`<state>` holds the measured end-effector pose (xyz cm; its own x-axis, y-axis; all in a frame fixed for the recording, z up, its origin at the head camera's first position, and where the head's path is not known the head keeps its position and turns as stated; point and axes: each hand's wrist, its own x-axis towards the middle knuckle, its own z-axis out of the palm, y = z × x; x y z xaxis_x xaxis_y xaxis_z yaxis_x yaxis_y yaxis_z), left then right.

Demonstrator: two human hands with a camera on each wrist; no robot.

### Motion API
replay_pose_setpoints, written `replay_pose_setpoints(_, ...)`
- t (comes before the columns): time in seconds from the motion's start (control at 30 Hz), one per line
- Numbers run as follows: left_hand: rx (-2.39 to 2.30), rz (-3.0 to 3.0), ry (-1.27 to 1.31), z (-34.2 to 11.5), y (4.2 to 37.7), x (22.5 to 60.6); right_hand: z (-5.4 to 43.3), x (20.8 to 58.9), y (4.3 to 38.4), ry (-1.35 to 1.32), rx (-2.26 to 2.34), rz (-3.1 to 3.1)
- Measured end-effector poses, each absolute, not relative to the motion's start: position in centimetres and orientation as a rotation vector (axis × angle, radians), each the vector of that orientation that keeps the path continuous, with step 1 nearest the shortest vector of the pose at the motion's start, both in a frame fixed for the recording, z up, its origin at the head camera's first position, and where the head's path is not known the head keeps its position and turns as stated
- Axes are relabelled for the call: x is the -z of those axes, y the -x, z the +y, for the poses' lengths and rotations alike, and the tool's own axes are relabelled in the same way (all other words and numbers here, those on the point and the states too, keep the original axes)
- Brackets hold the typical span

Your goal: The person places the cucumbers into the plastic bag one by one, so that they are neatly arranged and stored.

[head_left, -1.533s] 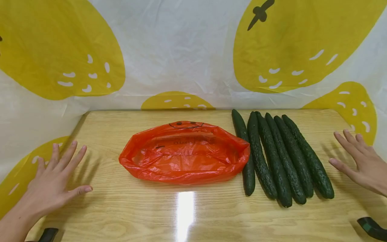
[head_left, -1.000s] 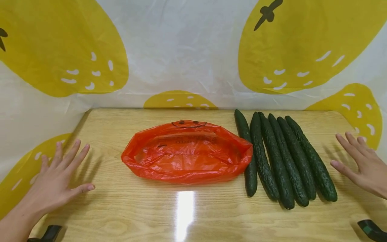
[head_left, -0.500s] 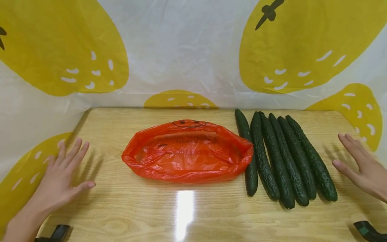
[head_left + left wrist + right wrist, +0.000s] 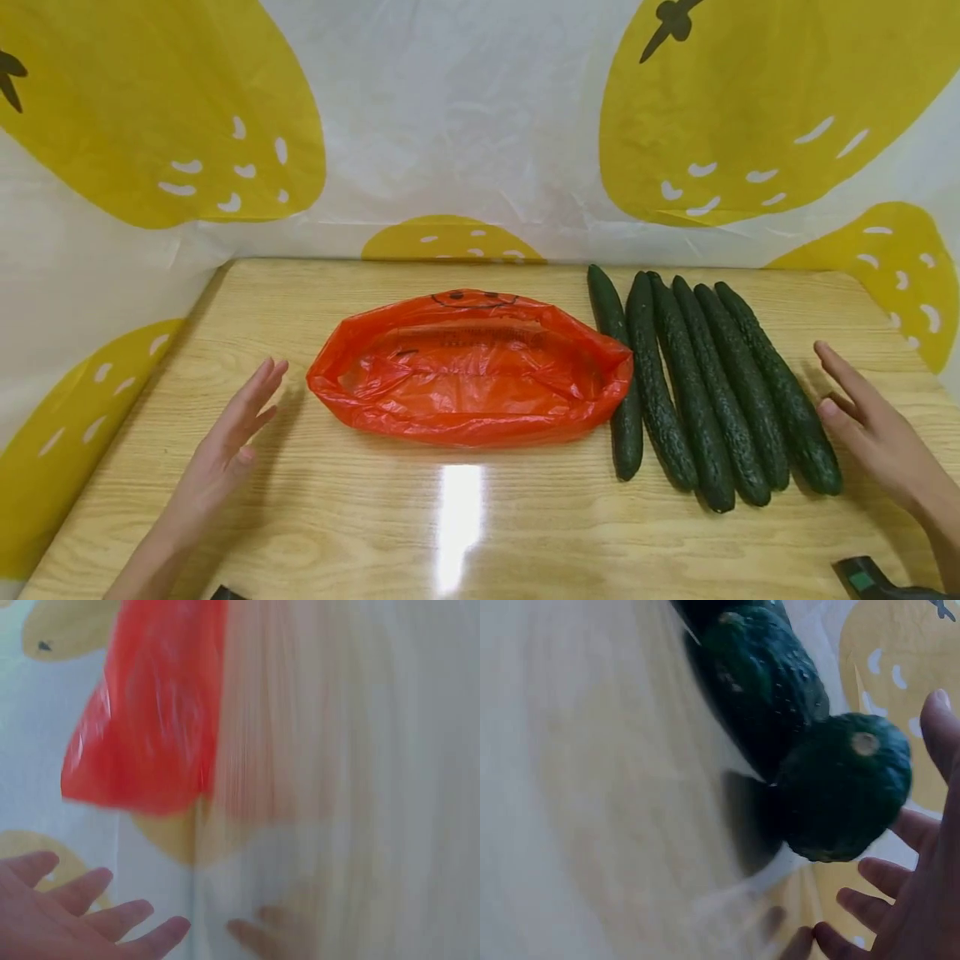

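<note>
A red plastic bag [image 4: 465,429] sits mouth up mid-table, its rim rolled outward and a black drawing at the back. To its right lies a row of several long dark-green cucumbers [image 4: 777,383]; the leftmost runs against the bag's right end. My left hand [image 4: 225,437] hovers left of the bag, palm turned inward, fingers extended and holding nothing. In the left wrist view its spread fingers [image 4: 86,919] are apart from the bag. My right hand [image 4: 873,429] is beside the rightmost cucumber [image 4: 847,795], fingers extended; whether it touches is unclear.
The wood-grain table [image 4: 360,525] reflects a bright light strip near the front. Behind and at the sides hangs a white cloth [image 4: 465,108] with large yellow fruit prints. Black curved pieces [image 4: 873,577] show near the wrists at the bottom edge.
Both hands have turned from palm-down with spread fingers to palms facing inward. The left hand has moved right toward the bag, the right hand slightly left toward the cucumbers. Bag and cucumbers stay put.
</note>
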<state>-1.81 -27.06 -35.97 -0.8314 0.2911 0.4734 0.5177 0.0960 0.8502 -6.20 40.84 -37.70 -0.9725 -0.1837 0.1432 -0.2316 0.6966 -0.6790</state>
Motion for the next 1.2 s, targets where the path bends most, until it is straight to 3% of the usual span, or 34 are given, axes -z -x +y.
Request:
replay_pose_setpoints(0.27,1.765,-2.092,0.606,-24.2,1.8,37.9,40.2,38.7,6.2,-0.387,-1.194,-2.646)
replay_pose_setpoints(0.53,1.815,-1.983,0.501,-22.4,3.0,39.6,39.4,39.2,6.1,-0.236,-1.135,-2.63)
replay_pose_setpoints(1.2,1.656,-1.978,0.652,-21.3,3.5,37.3,39.7,38.9,6.7,0.089,-1.112,-2.85)
